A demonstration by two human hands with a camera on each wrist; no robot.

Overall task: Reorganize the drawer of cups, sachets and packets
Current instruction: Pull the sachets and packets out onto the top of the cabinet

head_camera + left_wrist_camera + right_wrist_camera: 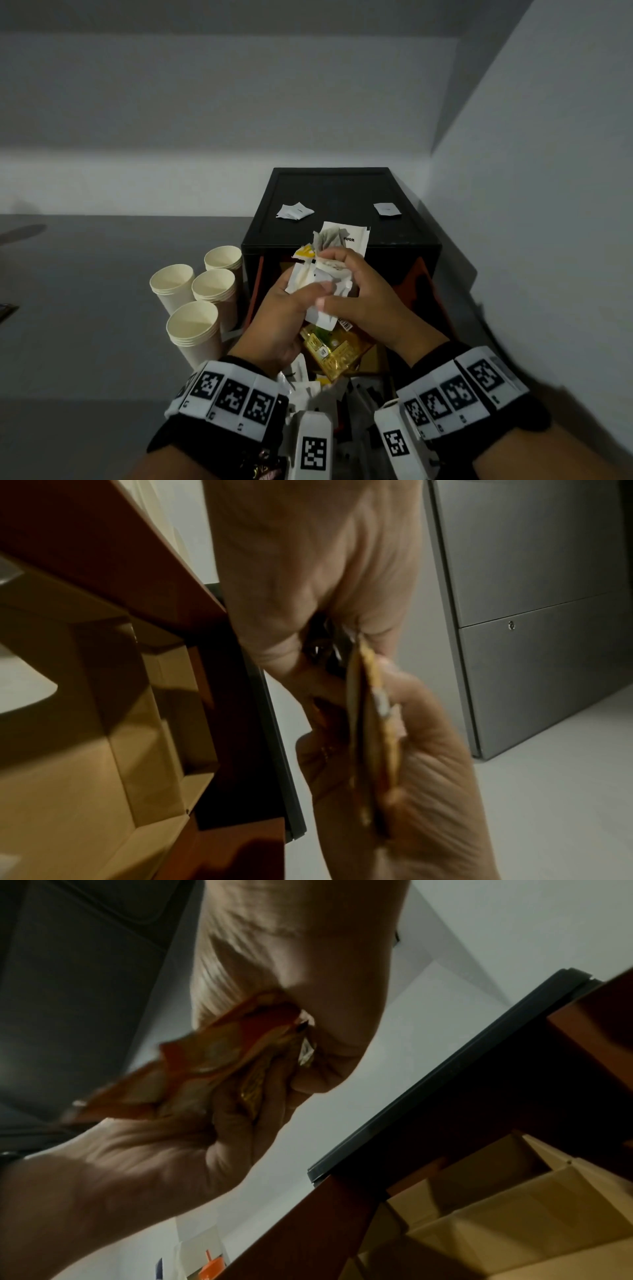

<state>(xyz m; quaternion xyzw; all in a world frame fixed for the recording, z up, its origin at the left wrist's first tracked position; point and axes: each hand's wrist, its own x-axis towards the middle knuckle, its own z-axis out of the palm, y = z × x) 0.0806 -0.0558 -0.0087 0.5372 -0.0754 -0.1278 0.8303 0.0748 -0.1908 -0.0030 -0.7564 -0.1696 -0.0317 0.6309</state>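
Both hands meet over the open drawer (435, 291) of a black unit and hold one bunch of sachets (322, 274), white, yellow and orange. My left hand (301, 294) grips the bunch from below with the thumb on top. My right hand (342, 274) curls over its upper end. In the left wrist view the sachets (373, 723) show edge-on in the left hand (428, 804). The right wrist view shows orange sachets (212, 1058) pinched by the right hand (205, 1137). Several stacks of paper cups (195, 301) stand on the floor left of the unit.
Gold packets (335, 349) and loose white sachets (301, 387) lie in the drawer below my hands, between cardboard dividers (103, 750). Two small white sachets (294, 210) (387, 209) lie on the unit's black top (339, 185). A white wall (531, 205) stands close on the right.
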